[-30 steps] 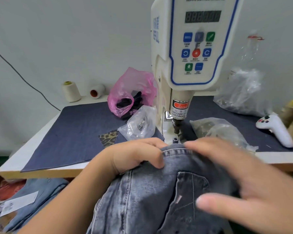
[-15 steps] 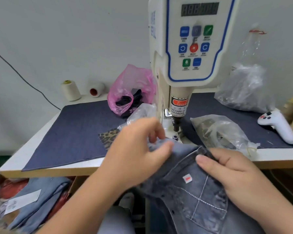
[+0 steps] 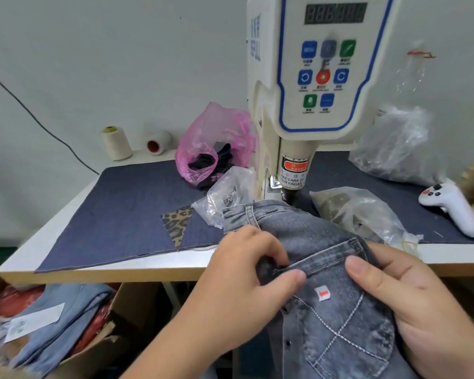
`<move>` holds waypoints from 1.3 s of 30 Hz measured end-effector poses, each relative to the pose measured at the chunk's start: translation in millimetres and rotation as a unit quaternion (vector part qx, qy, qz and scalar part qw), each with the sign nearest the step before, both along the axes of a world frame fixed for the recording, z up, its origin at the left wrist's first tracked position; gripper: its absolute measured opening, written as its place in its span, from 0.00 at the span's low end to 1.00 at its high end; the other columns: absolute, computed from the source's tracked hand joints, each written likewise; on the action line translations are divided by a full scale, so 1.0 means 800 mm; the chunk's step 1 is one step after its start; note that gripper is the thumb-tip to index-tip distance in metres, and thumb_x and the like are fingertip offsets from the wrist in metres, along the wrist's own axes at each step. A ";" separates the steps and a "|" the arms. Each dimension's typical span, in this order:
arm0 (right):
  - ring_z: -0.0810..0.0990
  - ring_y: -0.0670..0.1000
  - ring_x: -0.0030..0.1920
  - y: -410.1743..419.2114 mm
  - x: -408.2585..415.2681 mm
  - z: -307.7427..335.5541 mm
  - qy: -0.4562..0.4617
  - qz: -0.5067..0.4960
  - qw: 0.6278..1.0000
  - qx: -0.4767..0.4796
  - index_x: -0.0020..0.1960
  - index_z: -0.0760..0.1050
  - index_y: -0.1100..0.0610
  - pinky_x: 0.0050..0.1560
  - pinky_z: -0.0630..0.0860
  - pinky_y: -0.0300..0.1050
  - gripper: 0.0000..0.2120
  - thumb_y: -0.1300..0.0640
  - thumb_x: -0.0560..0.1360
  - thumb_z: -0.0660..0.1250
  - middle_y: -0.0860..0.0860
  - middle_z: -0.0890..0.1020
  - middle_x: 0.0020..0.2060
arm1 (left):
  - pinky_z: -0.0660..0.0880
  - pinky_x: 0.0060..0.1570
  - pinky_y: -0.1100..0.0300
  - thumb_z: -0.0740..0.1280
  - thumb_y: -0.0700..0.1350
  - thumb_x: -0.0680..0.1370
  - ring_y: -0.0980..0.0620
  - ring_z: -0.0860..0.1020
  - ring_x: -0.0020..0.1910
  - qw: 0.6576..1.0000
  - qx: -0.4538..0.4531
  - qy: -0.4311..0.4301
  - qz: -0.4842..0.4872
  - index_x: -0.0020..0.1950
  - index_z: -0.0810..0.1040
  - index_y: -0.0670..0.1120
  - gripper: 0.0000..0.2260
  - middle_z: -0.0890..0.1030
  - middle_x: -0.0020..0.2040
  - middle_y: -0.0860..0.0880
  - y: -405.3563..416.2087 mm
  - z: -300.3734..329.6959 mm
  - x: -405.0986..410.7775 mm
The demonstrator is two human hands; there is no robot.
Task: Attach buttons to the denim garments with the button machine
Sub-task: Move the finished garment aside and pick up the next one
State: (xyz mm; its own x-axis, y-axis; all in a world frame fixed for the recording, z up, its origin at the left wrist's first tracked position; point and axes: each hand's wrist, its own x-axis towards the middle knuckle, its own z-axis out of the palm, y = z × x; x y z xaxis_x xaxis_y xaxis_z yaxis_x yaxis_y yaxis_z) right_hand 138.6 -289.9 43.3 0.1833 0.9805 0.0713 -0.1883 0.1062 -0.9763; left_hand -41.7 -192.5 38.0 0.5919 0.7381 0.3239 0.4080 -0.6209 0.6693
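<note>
Both the left hand [image 3: 241,274] and right hand [image 3: 411,302] pinch the jeans [image 3: 320,242], whose waistband hides the button machine [image 3: 312,77] base.

faded matt denim garment [image 3: 320,242], glossy plastic button machine [image 3: 312,77], crinkled clear bags [image 3: 367,212]

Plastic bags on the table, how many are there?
4. A pink bag sits left of the button machine, a small clear bag just in front of it, a clear bag right of the machine, and a large one behind. More may be hidden.
</note>
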 end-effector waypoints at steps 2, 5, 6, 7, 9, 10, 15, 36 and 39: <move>0.84 0.65 0.51 -0.003 0.000 0.001 -0.024 0.004 1.000 0.008 0.54 0.83 0.61 0.49 0.82 0.51 0.30 0.43 0.60 0.82 0.64 0.85 0.50 | 0.63 0.52 0.68 0.65 0.69 0.67 0.63 0.69 0.56 0.999 -0.004 -0.017 0.033 0.45 0.73 0.61 0.15 0.71 0.50 0.64 0.007 -0.001 -0.005; 0.86 0.60 0.47 -0.007 -0.002 0.004 -0.038 0.027 0.999 0.010 0.52 0.84 0.59 0.43 0.82 0.46 0.29 0.44 0.57 0.84 0.63 0.85 0.47 | 0.62 0.64 0.60 0.64 0.73 0.64 0.62 0.62 0.66 0.997 0.009 0.021 0.071 0.61 0.67 0.66 0.28 0.65 0.60 0.69 0.019 0.005 -0.009; 0.86 0.58 0.44 -0.008 -0.002 0.005 -0.041 0.033 0.999 0.006 0.49 0.84 0.60 0.41 0.81 0.44 0.28 0.45 0.55 0.84 0.63 0.85 0.45 | 0.60 0.67 0.59 0.63 0.75 0.62 0.62 0.60 0.69 0.997 -0.004 0.045 0.070 0.68 0.64 0.65 0.36 0.63 0.62 0.69 0.024 0.010 -0.010; 0.86 0.57 0.41 -0.009 -0.002 0.006 -0.044 0.037 0.998 0.002 0.47 0.84 0.60 0.39 0.81 0.43 0.28 0.46 0.54 0.85 0.63 0.85 0.43 | 0.59 0.68 0.58 0.62 0.77 0.60 0.62 0.58 0.70 0.995 -0.022 0.078 0.062 0.71 0.62 0.64 0.42 0.63 0.63 0.69 0.029 0.015 -0.011; 0.84 0.55 0.37 -0.011 -0.001 0.005 -0.052 0.036 0.998 -0.006 0.42 0.83 0.61 0.36 0.79 0.42 0.27 0.46 0.51 0.86 0.62 0.85 0.38 | 0.62 0.71 0.54 0.63 0.78 0.57 0.59 0.63 0.70 0.989 -0.063 0.133 0.030 0.70 0.67 0.63 0.43 0.68 0.62 0.67 0.037 0.020 -0.013; 0.82 0.54 0.34 -0.011 0.000 0.005 -0.058 0.029 0.998 -0.009 0.40 0.82 0.61 0.34 0.78 0.42 0.27 0.45 0.49 0.86 0.61 0.83 0.35 | 0.65 0.71 0.53 0.65 0.78 0.56 0.58 0.66 0.69 0.987 -0.087 0.137 0.017 0.68 0.69 0.64 0.41 0.71 0.61 0.66 0.039 0.021 -0.014; 0.79 0.53 0.33 -0.012 0.005 -0.002 -0.079 -0.021 0.997 -0.013 0.38 0.80 0.62 0.33 0.77 0.40 0.32 0.41 0.47 0.85 0.62 0.81 0.33 | 0.64 0.65 0.57 0.70 0.68 0.65 0.62 0.64 0.64 0.997 0.059 0.037 0.041 0.61 0.67 0.64 0.28 0.67 0.60 0.64 0.018 0.005 -0.005; 0.83 0.55 0.47 0.005 0.032 0.011 -0.274 0.184 0.939 0.093 0.50 0.82 0.55 0.49 0.78 0.50 0.11 0.48 0.75 0.72 0.53 0.84 0.44 | 0.66 0.39 0.72 0.70 0.43 0.79 0.66 0.71 0.37 0.942 -0.072 -0.013 -0.329 0.43 0.73 0.57 0.11 0.73 0.37 0.59 -0.012 0.055 -0.004; 0.74 0.51 0.35 0.022 0.032 -0.006 -0.174 0.153 0.972 0.040 0.37 0.78 0.56 0.37 0.70 0.40 0.15 0.45 0.69 0.75 0.53 0.77 0.33 | 0.68 0.35 0.66 0.72 0.45 0.77 0.63 0.72 0.34 0.956 -0.097 0.011 -0.276 0.41 0.77 0.51 0.06 0.76 0.34 0.56 0.015 0.049 -0.002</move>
State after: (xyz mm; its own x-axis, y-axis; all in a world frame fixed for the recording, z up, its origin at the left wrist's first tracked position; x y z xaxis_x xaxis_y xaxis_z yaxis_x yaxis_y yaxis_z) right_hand 163.9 -272.4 38.1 -0.1654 0.9739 0.1556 0.1179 0.1761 -0.9773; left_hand -43.3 -180.8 77.3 0.9137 0.3563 0.1953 0.0699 -0.6114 0.7883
